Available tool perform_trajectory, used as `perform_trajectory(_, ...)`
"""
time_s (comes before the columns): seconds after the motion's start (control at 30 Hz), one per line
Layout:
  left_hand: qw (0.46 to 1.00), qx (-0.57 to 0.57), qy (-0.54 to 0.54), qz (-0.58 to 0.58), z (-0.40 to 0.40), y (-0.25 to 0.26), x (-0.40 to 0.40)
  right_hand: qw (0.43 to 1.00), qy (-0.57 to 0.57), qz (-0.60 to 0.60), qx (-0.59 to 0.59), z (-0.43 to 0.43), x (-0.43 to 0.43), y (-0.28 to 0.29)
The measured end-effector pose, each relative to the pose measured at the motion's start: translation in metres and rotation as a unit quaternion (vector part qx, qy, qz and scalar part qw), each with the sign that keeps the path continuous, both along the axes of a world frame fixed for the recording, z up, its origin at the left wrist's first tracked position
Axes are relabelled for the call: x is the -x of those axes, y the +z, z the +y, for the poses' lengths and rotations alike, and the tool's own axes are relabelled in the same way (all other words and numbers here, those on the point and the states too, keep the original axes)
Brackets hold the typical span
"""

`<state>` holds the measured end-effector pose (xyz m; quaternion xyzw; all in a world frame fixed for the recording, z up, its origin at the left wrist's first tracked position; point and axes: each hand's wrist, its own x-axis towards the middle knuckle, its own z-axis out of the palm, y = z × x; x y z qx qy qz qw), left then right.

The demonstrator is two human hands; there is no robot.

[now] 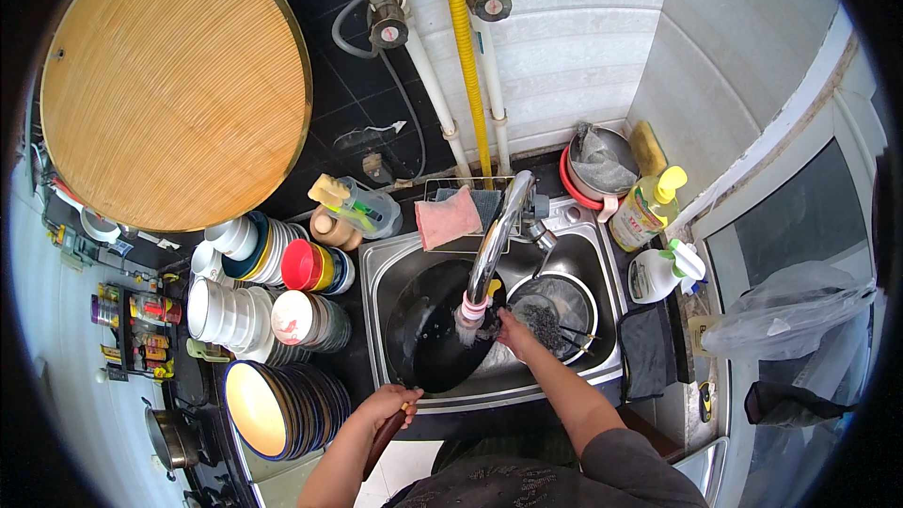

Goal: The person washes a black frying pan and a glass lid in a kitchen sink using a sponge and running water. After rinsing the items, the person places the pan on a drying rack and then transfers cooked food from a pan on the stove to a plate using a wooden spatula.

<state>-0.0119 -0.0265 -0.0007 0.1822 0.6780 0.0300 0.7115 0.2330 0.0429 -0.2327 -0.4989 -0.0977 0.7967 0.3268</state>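
Observation:
A black wok [444,360] lies tilted in the left part of the steel sink [487,406]. My left hand [391,406] grips its dark brown handle [381,443] at the sink's front edge. From the chrome faucet [494,247], water runs into the wok. At the wok's right side is my right hand [516,336], its fingertips by the rim. Greyish, wiry matter shows beside those fingers, too blurred to tell whether they hold it. Right of this hand, a white-rimmed basin [594,307] contains a steel wool scrubber [540,324] and dark chopsticks [578,346].
Stacked bowls [310,321] and plates [286,409] crowd the left counter. A pink cloth [448,217] hangs on a wire rack behind the sink. To the right stand a yellow dish soap bottle [642,212], a white spray bottle [656,275] and a dark cloth [643,353].

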Motion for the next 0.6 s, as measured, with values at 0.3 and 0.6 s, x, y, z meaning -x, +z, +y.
perform_trajectory(0.3,0.995,0.048,0.039,-0.082,-0.004,-0.007,0.012,0.887,0.096,-0.347,-0.288,-0.014,0.002,-0.054)
perform_trajectory(0.6,0.998,0.0,-0.059,0.03,-0.005,-0.012,0.013,0.836,0.113,-0.436,-0.314,-0.017,-0.03,0.057)
